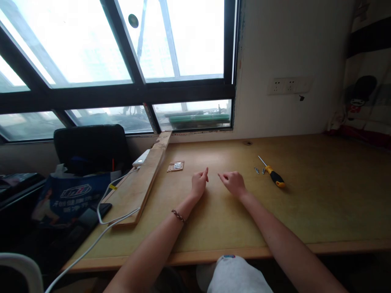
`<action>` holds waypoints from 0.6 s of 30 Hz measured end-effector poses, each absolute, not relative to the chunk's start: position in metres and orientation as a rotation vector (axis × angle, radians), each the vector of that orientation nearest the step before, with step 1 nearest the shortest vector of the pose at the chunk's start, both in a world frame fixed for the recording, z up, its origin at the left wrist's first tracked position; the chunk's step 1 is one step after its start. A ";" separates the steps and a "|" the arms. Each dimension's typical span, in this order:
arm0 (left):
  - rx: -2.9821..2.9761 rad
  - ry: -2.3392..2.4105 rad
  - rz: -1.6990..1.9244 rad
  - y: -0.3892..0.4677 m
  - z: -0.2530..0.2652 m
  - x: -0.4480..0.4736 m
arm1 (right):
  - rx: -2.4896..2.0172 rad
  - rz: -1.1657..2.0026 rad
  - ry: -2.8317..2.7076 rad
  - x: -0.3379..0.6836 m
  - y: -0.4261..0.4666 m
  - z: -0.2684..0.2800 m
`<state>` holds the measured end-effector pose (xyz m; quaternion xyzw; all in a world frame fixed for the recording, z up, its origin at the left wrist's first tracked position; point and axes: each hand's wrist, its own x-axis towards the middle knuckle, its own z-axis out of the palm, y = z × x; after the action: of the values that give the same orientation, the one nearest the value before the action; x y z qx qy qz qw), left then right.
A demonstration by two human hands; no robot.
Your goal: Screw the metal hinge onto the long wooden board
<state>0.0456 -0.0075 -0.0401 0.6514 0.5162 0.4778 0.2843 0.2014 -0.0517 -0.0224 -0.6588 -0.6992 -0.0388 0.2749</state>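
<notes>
My left hand [199,182] rests above the middle of the table, fingers curled into a fist with the thumb pointing up. Facing it across a small gap, my right hand [233,183] is also curled, its thumb side pointing left. Nothing shows in either hand. Left of my left hand lies a small wooden piece [170,167] with a silver metal hinge [177,165] on it. To the right of my right hand are a few small screws [257,170] and a yellow-and-black screwdriver [275,178], its tip pointing away from me.
A long wooden board [139,191] lies along the table's left side, with a white power strip [141,158] and a white cable [104,221] beside and across it. Left of the table are a black chair [91,142] and a blue bag [76,195]. A wall socket [290,85] is behind.
</notes>
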 end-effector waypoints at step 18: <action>2.254 1.384 1.127 -0.020 -0.041 0.050 | -1.659 0.008 -2.023 0.190 -0.057 -0.030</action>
<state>0.0502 -0.0197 -0.0412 0.7770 0.4771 0.3885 0.1329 0.1898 -0.0570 -0.0298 -0.6123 -0.7468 0.0028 0.2597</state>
